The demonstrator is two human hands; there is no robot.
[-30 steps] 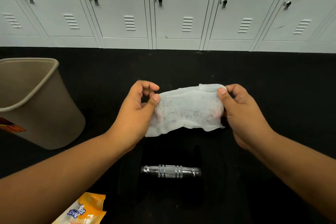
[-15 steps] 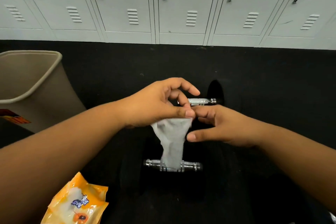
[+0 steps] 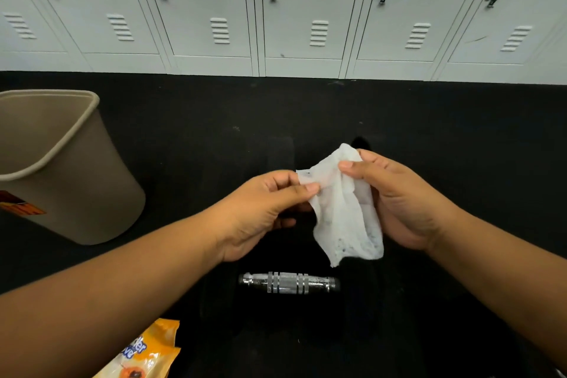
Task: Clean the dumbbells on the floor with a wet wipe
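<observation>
A white wet wipe [image 3: 343, 209], speckled with dark dirt near its lower edge, hangs crumpled between both hands above the floor. My left hand [image 3: 260, 212] pinches its left corner between thumb and fingers. My right hand [image 3: 402, 202] grips its upper right part. Below the wipe lies a black dumbbell whose chrome handle [image 3: 288, 283] shows clearly; its dark heads blend into the black floor. A second dumbbell behind my hands is mostly hidden; only a dark head [image 3: 280, 152] shows faintly.
A beige waste bin [image 3: 70, 181] stands on the black floor at the left. An orange wet-wipe packet [image 3: 144, 353] lies at the bottom left. A row of grey lockers [image 3: 282, 9] lines the far wall.
The wipe was stretched flat between both hands, then hung bunched from my left hand over the near dumbbell. Now both hands hold it, crumpled and raised to the right.
</observation>
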